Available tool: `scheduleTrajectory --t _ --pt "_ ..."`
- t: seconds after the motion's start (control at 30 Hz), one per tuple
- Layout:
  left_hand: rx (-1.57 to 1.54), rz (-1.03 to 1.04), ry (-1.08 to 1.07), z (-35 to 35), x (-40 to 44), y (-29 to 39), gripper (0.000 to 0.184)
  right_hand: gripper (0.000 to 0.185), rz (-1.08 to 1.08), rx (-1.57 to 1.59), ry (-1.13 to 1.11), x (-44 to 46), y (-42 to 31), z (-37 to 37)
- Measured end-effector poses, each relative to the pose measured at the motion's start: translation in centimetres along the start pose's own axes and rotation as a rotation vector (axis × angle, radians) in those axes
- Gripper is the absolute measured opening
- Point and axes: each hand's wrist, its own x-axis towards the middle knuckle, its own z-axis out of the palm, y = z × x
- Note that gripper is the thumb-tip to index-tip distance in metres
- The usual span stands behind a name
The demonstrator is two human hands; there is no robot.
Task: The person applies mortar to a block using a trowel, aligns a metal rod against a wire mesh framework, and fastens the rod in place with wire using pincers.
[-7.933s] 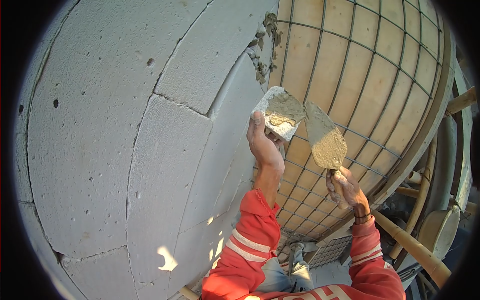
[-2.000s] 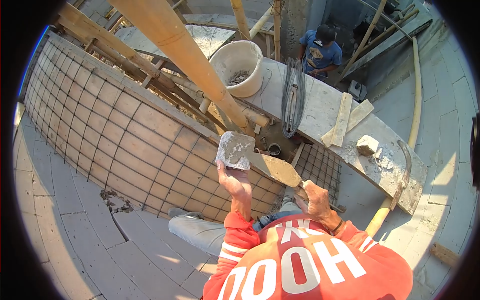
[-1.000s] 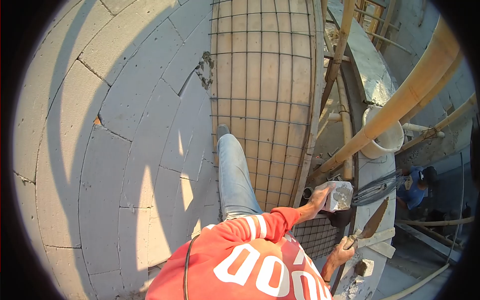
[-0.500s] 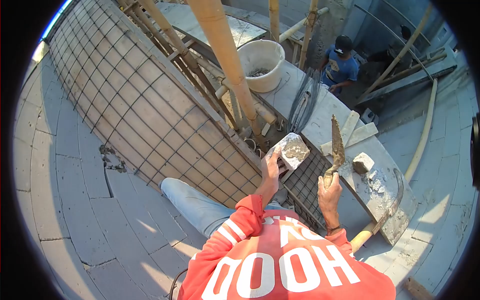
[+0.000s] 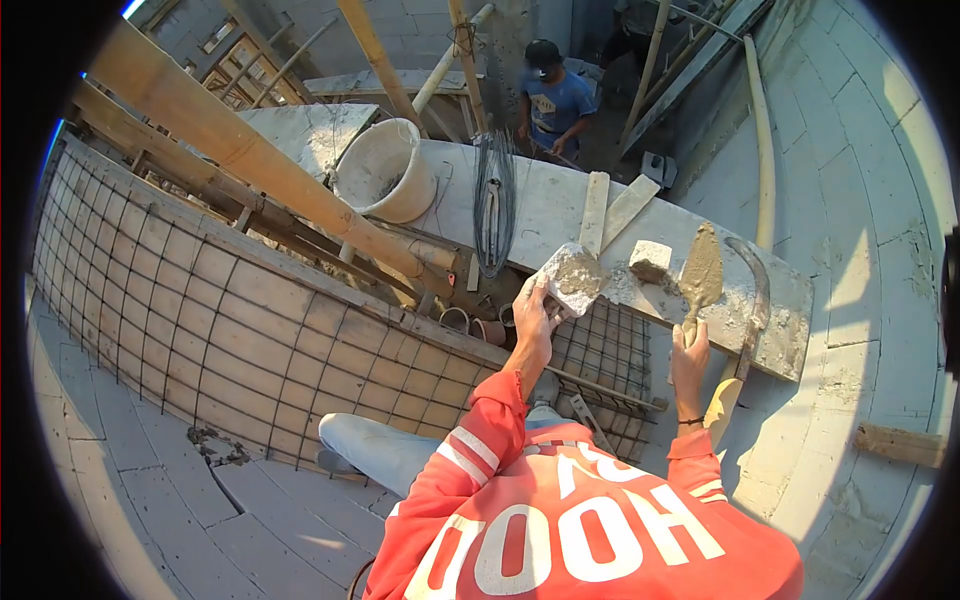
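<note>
Our L hand (image 5: 536,315) is closed round the edge of a white block (image 5: 573,280) w/ grey mortar on its face, held up near the plank (image 5: 540,205). Our R hand (image 5: 690,355) grips the handle of a trowel (image 5: 703,272), blade up & mortar-coated, just beside a small block chunk (image 5: 651,260) on the plank.

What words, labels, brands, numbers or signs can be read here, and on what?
"HOOD": upside down, in white, across the red top.
Second line on that top: creased, not surely readable.
Print on the other person's blue shirt: too small to read.
</note>
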Motion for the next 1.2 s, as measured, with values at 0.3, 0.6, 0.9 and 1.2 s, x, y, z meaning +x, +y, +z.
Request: scheduleTrajectory --t 0.3,0.6,0.9,1.2 --pt "0.032 -0.07 -0.037 2.1 -1.0 -1.5 0.034 0.037 0.081 -0.207 -0.064 9.7 4.0 -2.3" --pt "0.066 -0.129 0.012 -0.5 -3.0 -3.5 0.034 0.048 -0.072 -0.635 0.125 10.9 0.9 -4.2" --pt "0.091 -0.074 -0.085 1.9 -4.1 -2.4 0.024 0.094 -0.603 -0.05 -0.48 -2.1 -11.9 1.4" --pt "0.621 0.9 -0.148 1.4 -11.0 16.2 0.043 0.078 -0.62 -0.119 -0.24 10.6 -11.5 0.3"
